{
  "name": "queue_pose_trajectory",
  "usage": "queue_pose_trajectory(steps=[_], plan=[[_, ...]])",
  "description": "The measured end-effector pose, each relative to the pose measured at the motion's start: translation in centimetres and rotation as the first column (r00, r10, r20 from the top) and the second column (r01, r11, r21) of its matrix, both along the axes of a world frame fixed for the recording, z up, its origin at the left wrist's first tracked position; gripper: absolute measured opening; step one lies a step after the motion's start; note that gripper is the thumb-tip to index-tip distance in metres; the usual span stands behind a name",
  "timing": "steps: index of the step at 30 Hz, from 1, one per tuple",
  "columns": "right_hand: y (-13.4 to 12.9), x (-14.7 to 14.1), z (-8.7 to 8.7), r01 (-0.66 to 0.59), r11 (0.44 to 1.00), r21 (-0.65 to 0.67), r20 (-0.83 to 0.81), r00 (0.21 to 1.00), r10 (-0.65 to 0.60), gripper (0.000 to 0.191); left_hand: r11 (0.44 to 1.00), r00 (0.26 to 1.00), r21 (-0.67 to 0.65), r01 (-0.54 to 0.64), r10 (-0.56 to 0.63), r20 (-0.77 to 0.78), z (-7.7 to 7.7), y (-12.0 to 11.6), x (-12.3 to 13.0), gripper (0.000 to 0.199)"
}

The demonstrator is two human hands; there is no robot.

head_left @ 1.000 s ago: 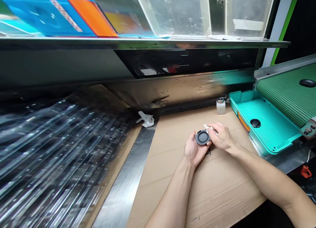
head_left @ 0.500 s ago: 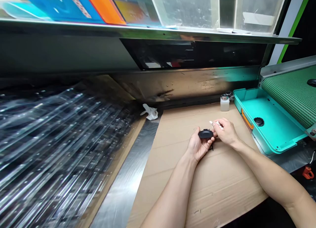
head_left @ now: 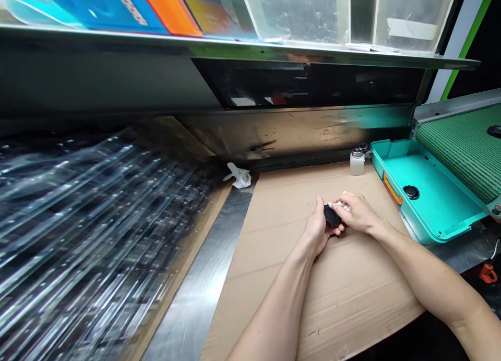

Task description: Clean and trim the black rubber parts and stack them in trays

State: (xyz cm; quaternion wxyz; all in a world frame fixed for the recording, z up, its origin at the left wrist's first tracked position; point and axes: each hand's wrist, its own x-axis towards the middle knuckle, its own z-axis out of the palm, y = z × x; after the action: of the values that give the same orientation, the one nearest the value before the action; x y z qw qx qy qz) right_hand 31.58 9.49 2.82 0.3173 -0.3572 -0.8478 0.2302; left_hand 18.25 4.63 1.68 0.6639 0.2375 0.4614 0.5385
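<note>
A small round black part (head_left: 332,215) is held in my left hand (head_left: 318,228), whose fingers wrap under it and whose thumb points up along its left side. My right hand (head_left: 357,211) pinches a crumpled white cloth (head_left: 340,206) and presses it on the part's upper right edge. Both hands are over a brown cardboard sheet (head_left: 274,246). The fingertips of my right hand are partly hidden by the cloth.
A bottle with a metal cap (head_left: 357,163) stands at the cardboard's back right. Beside it, a teal tray (head_left: 438,204) holds a round black part. A green conveyor belt (head_left: 465,142) lies beyond. White crumpled tissue (head_left: 239,176) and stacked clear plastic trays (head_left: 97,236) are on the left.
The black part has tilted in my left hand, which has shifted slightly right. My right hand has brought the white cloth down onto the part.
</note>
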Motion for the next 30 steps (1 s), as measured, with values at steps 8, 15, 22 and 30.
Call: queue_pose_trajectory(steps=[8, 15, 22, 30], plan=[[-0.5, -0.1, 0.0, 0.037, 0.981, 0.191, 0.231, 0.970, -0.081, 0.019, 0.997, 0.943, 0.080, 0.004, 0.022, -0.331, -1.2, -0.1, 0.1, 0.075], [-0.2, 0.2, 0.0, 0.054, 0.985, 0.166, 0.233, 0.968, -0.092, 0.013, 0.998, 0.921, 0.065, -0.003, 0.028, -0.389, -1.2, -0.1, 0.0, 0.077], [-0.3, 0.0, 0.1, 0.048, 0.981, 0.186, 0.083, 0.994, -0.064, 0.015, 0.998, 0.947, 0.062, -0.030, 0.048, -0.317, -1.0, -0.1, 0.3, 0.070], [0.2, 0.1, -0.8, 0.061, 0.976, 0.207, 0.195, 0.975, -0.102, 0.014, 0.998, 0.935, 0.056, -0.023, 0.041, -0.352, -0.7, -0.2, 0.4, 0.072]])
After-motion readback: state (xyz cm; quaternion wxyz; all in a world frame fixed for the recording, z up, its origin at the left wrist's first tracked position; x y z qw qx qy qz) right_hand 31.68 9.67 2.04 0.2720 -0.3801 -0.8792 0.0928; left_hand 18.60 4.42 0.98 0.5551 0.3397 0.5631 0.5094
